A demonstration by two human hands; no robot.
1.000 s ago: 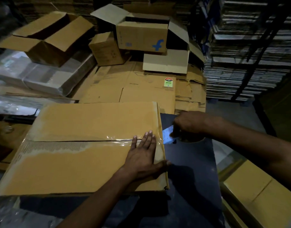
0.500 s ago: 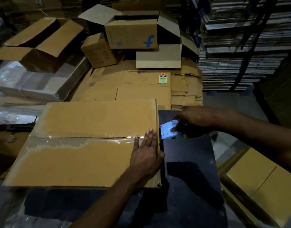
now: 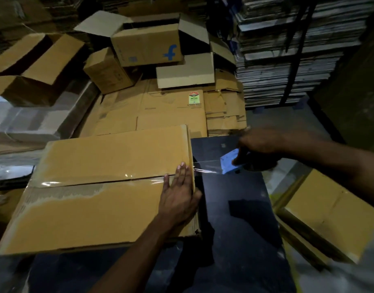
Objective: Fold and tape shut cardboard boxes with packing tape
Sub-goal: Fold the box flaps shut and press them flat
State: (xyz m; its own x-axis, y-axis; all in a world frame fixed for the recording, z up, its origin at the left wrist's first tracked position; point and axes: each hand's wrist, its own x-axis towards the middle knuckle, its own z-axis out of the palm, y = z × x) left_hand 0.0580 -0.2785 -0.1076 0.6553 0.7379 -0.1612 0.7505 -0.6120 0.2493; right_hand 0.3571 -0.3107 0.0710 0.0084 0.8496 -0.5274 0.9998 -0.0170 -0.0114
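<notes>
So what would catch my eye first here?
The big flat box in front, its seam under shiny clear tape. The left hand presses flat on its right end, while the right hand grips a blue tape dispenser just beyond that edge. Behind, open boxes lie piled.

Left forearm enters from bottom centre, angled up and right. Left hand [image 3: 178, 195] lies palm down, fingers straight and together, pointing away from the person, thumb spread out to the right; it presses flat on the surface under it. Right forearm comes in from the right edge, reaching left, held higher in the frame than the left one. Right hand [image 3: 260, 146] is knuckles-up, fingers curled in a grip on a small object, slightly motion-blurred. Hands are apart, right one up and to the right of the left.
</notes>
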